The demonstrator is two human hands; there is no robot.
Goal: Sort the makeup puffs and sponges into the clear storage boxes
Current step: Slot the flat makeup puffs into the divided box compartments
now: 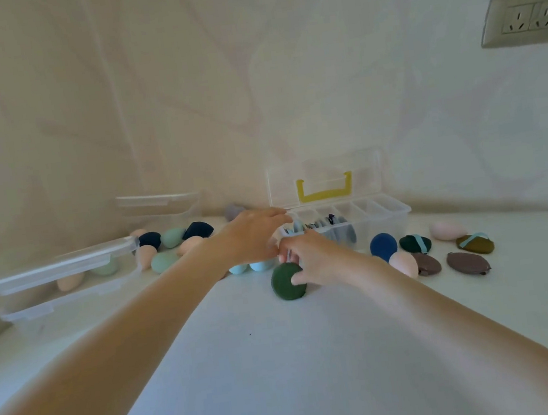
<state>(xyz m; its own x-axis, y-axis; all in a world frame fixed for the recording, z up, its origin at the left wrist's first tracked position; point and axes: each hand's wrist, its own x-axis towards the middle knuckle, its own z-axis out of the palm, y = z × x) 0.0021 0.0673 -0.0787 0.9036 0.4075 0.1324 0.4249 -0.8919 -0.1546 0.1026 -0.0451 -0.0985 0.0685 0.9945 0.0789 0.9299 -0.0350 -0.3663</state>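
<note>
My right hand (317, 262) grips a dark green round puff (285, 283) that stands on edge on the white table, thumb pressed on its front face. Just behind it is the divided clear box (391, 218) with a raised lid and yellow handle; blue puffs (344, 231) fill its left compartments. My left hand (251, 234) reaches over the box's left end with fingers stretched out, holding nothing that I can see. Two light blue sponges (249, 267) lie below the left hand.
Loose navy, mint and peach sponges (173, 242) lie at back left by two clear boxes (69, 294) (159, 209). Right of the divided box lie a navy sponge (383, 245), peach sponge (404, 263), brown puffs (467, 263) and an olive puff (475, 244). A wall socket (526, 21) sits upper right.
</note>
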